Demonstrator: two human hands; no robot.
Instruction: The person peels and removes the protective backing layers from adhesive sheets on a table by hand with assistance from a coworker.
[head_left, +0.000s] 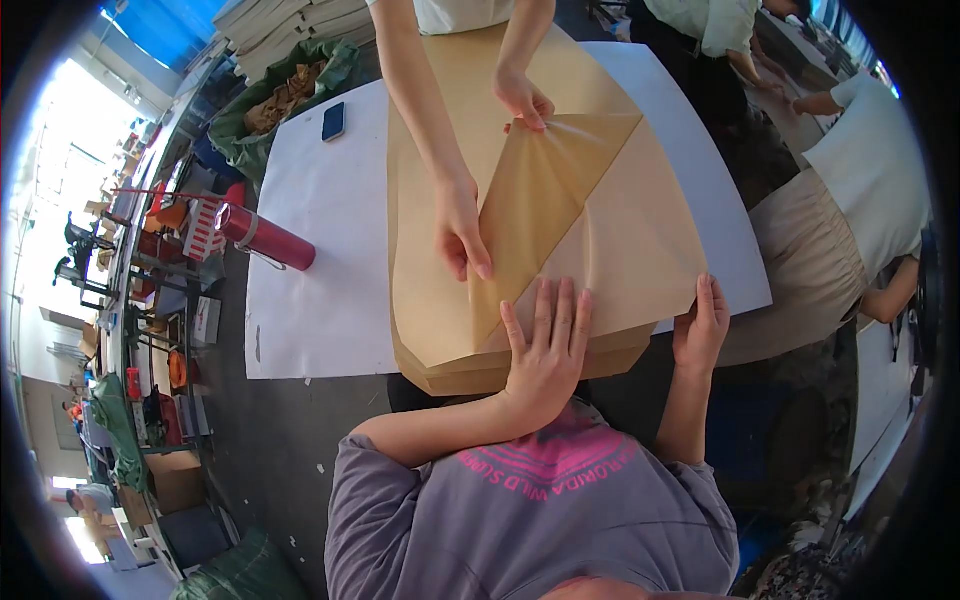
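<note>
Large sheets of brown paper lie stacked on a white table. My left hand (548, 350) lies flat with fingers spread on the pale top sheet (630, 240), near its front edge. At that sheet's right front corner, my right hand (703, 325) pinches the edge, its thumb hidden. Across from me, a co-worker's two hands hold a folded-over, darker brown flap (545, 180): one hand (463, 235) is at its left edge, the other hand (523, 98) at its far end. The lower sheets (430, 375) stick out in front.
On the white table (310, 330) a red bottle (265, 237) lies on its side, with a phone (333, 122) farther back. A green sack (340, 65) of crumpled brown paper stands behind left. Another person (860, 180) is close to the table's right side. Shelves with goods line the left.
</note>
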